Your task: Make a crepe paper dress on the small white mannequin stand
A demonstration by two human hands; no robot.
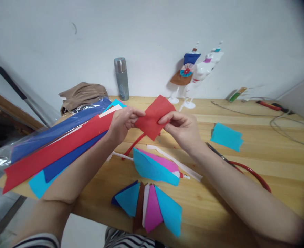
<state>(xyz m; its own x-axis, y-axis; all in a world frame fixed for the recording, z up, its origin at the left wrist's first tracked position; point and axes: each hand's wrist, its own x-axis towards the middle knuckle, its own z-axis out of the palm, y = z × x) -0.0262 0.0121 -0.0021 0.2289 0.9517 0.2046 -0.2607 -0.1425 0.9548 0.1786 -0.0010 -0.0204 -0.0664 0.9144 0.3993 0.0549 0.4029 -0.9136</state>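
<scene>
A red piece of thin paper or cloth (158, 113) is held up above the table. My left hand (123, 123) pinches its left edge, fingertips behind it. At the right side my right hand (184, 129) grips it between thumb and curled fingers. Below lies a small cut outfit in turquoise (152, 168) and magenta on a white stick. Closer to me fans out a row of folded pieces, with a magenta piece (152, 212) among turquoise, brown, pale and dark blue ones. Scissors with red handles (252, 171) are partly hidden under my right forearm.
Left of my hands lie long strips, a red strip (59, 144) uppermost, beside a plastic-wrapped blue roll (61, 129). Brown cloth (86, 94), a thermos (121, 79) and dressed white figures (189, 69) stand by the wall. A turquoise piece (226, 136) and cables (244, 112) lie right.
</scene>
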